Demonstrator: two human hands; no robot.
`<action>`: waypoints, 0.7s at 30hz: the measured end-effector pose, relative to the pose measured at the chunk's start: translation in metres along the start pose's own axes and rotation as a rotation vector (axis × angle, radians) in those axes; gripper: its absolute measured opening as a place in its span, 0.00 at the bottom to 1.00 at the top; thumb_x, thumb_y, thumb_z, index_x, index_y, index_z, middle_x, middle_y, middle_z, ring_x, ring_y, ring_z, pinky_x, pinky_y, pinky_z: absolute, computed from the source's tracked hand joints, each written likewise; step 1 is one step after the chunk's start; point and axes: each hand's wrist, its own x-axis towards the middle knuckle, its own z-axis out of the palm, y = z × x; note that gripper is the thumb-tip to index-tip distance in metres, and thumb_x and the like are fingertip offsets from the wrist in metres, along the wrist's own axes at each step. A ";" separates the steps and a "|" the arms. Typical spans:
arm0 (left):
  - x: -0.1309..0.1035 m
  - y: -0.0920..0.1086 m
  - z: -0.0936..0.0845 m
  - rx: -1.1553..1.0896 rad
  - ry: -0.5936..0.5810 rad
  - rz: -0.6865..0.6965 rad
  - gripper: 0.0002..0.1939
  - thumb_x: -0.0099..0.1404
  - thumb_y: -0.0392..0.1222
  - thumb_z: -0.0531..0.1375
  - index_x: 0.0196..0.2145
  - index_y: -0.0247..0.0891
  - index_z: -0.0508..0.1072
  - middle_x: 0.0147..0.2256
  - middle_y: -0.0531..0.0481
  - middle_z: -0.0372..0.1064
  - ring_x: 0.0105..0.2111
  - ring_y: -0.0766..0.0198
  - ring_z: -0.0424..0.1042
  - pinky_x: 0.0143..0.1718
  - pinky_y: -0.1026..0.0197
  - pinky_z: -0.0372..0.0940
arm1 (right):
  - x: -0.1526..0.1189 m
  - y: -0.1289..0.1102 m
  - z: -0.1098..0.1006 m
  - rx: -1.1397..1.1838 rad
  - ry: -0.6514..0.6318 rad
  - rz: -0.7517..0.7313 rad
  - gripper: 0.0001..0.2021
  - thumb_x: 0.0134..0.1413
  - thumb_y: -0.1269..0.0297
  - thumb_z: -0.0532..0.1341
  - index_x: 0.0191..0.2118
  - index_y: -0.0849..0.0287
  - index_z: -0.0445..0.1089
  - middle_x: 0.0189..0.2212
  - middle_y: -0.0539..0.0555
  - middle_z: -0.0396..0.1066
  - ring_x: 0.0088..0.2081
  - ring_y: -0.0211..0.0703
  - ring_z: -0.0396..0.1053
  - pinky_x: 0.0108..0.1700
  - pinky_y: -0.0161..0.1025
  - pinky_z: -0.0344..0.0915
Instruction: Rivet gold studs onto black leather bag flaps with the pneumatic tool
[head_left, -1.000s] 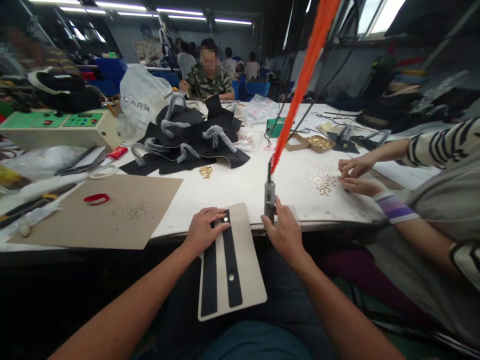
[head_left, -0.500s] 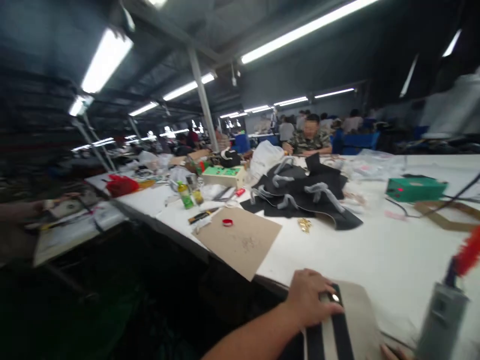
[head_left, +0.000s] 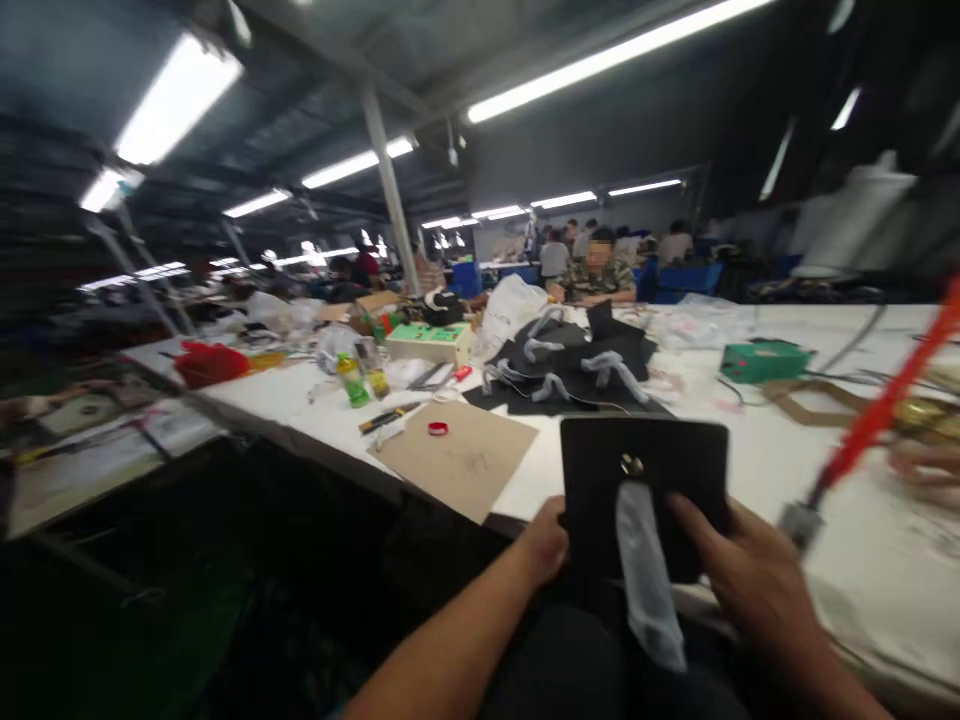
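Note:
A black flat piece (head_left: 600, 500) with rounded corners is held up at the table's front edge, a shiny gold clasp near its top middle. From below the clasp hangs a whitish translucent strip (head_left: 646, 580). My left hand (head_left: 546, 540) grips the piece's left edge. On its right side my right hand (head_left: 757, 565) holds it, thumb on the front face. Behind it lie black cut pieces with grey strips (head_left: 577, 370). To the left a brown board (head_left: 465, 455) carries a red ring (head_left: 438, 428).
The white table (head_left: 300, 405) holds green bottles (head_left: 352, 380), a pale green-topped box (head_left: 429, 343), a green box (head_left: 765, 360) and a white bag (head_left: 511, 315). A red-handled tool (head_left: 885, 410) stands at right. A person (head_left: 600, 270) sits across the table.
The black piece with its whitish strip is now raised between both hands. My left hand has shifted left and down, my right hand has come into fuller view, and the camera view has shifted.

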 end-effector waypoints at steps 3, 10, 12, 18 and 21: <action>-0.008 0.000 0.001 -0.150 -0.058 -0.144 0.39 0.60 0.75 0.62 0.52 0.38 0.80 0.50 0.37 0.81 0.58 0.40 0.76 0.64 0.39 0.66 | 0.015 -0.003 -0.017 0.057 -0.092 0.337 0.21 0.62 0.42 0.65 0.42 0.56 0.80 0.34 0.56 0.82 0.35 0.55 0.78 0.32 0.44 0.71; -0.041 -0.010 0.010 -0.173 -0.152 -0.200 0.35 0.61 0.63 0.70 0.56 0.34 0.77 0.52 0.35 0.80 0.61 0.38 0.73 0.65 0.39 0.66 | 0.021 0.028 0.012 0.300 -0.119 0.476 0.24 0.58 0.44 0.66 0.46 0.63 0.78 0.39 0.59 0.82 0.40 0.53 0.78 0.41 0.44 0.73; -0.041 -0.016 0.013 -0.126 -0.057 -0.207 0.28 0.64 0.53 0.71 0.55 0.33 0.77 0.50 0.35 0.81 0.55 0.41 0.78 0.62 0.41 0.69 | 0.013 0.040 0.014 0.292 -0.085 0.428 0.25 0.60 0.46 0.65 0.52 0.62 0.76 0.46 0.61 0.80 0.45 0.54 0.78 0.47 0.48 0.74; -0.025 -0.029 0.006 -0.173 0.158 -0.274 0.20 0.68 0.46 0.69 0.52 0.32 0.78 0.47 0.37 0.82 0.49 0.46 0.82 0.56 0.45 0.75 | -0.041 0.042 -0.008 -0.113 0.043 0.010 0.17 0.64 0.58 0.67 0.55 0.54 0.74 0.50 0.60 0.75 0.49 0.53 0.75 0.52 0.52 0.73; -0.021 -0.039 0.002 -0.238 0.185 -0.324 0.19 0.68 0.47 0.68 0.52 0.32 0.79 0.45 0.37 0.83 0.46 0.47 0.83 0.53 0.46 0.77 | -0.075 0.043 -0.013 -0.180 -0.274 -0.119 0.08 0.64 0.61 0.68 0.47 0.52 0.77 0.39 0.55 0.77 0.41 0.50 0.75 0.44 0.47 0.74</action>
